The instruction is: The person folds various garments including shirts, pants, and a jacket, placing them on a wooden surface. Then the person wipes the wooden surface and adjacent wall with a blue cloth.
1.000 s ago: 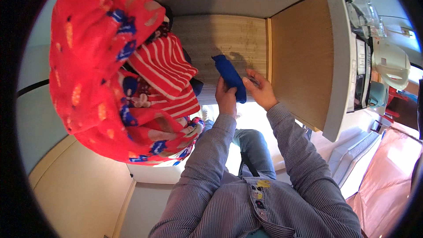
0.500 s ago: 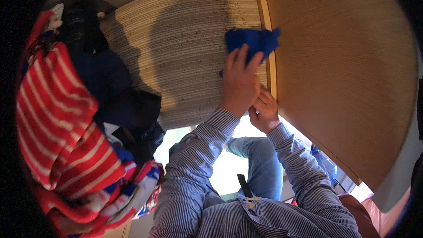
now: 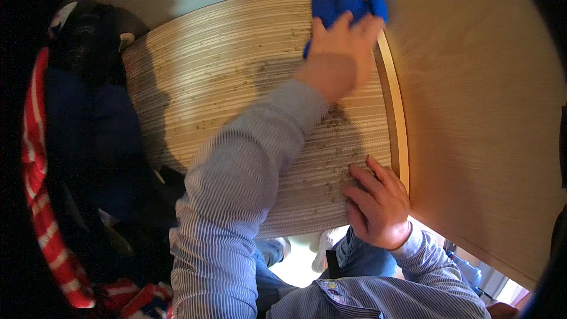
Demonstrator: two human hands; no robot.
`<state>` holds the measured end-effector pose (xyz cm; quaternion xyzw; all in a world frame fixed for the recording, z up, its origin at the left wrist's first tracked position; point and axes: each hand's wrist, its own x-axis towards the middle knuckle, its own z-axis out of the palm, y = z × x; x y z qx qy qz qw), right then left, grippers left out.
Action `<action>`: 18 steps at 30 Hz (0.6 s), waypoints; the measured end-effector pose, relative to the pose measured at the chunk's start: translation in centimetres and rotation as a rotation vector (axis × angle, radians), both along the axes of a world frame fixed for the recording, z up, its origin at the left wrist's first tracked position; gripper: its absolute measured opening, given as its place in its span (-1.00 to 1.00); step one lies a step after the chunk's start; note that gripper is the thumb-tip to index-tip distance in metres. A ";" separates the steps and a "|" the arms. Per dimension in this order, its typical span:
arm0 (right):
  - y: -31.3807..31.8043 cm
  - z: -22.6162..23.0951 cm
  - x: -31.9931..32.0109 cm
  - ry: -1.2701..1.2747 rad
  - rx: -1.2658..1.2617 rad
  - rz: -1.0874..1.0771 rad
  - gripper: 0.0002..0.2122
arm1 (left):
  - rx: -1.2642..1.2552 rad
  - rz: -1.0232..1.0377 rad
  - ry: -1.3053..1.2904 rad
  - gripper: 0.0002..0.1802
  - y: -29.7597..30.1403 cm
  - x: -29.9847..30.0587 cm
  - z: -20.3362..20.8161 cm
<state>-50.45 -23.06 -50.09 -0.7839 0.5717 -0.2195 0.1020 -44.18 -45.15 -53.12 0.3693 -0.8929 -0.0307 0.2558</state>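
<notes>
My left hand [image 3: 338, 53] presses a blue cloth [image 3: 345, 7] against the far right corner of a pale wooden surface [image 3: 236, 77] with fine ribbed lines and dark specks. The cloth sits right beside the light wooden edge strip [image 3: 394, 106]. My right hand [image 3: 378, 204] lies flat with fingers spread on the near right part of the same surface, holding nothing. Both forearms wear a blue-and-white striped shirt.
A smooth wooden panel [image 3: 478, 112] stands along the right side. At the left hang dark clothes [image 3: 88, 136] and a red-and-white striped garment [image 3: 41, 201]. Below, my jeans [image 3: 366, 257] and a bright floor show through.
The view has closed in on the ribbed surface. My left hand has pushed the blue cloth further up into the far right corner, and my right hand has come to rest flat on the surface.
</notes>
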 end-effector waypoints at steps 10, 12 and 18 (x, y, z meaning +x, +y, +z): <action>0.5 0.0 -0.6 -0.043 -0.066 0.059 -0.73 | 0.030 -0.038 0.005 -0.46 0.4 -0.6 0.2; 0.5 0.1 -0.7 -0.051 -0.083 0.060 -0.73 | 0.021 -0.181 0.000 -0.44 5.4 1.2 0.4; 0.7 0.1 -1.1 -0.023 0.000 0.195 -0.74 | 0.167 -0.391 0.072 -0.48 12.8 5.5 1.2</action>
